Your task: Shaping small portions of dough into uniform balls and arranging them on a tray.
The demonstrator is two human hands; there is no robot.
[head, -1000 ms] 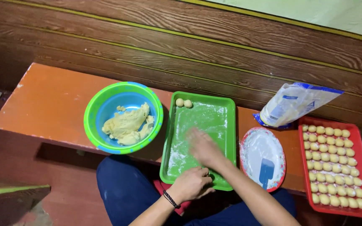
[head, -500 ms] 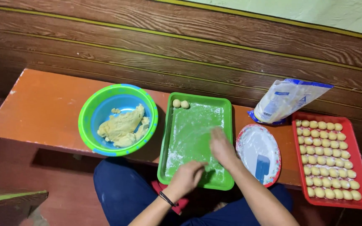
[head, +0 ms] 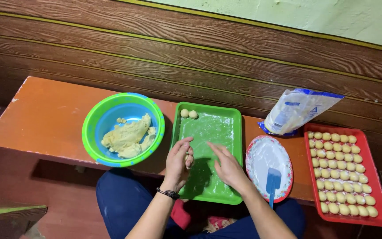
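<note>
A crumpled, see-through plastic bag (head: 298,110) with blue print and what looks like white powder inside lies tilted on the orange bench (head: 45,115), just behind the red tray (head: 379,186).

A red rectangular plastic tray (head: 379,177) is sitting packed with rows of pale dough balls (head: 339,170), a white-and-blue plastic flour bag (head: 299,110) lying behind it on the orange bench (head: 45,115).

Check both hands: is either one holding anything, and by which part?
The left hand pinches a small pale dough piece between its fingertips, mostly hidden. The right hand holds nothing, open over the green tray.
</note>
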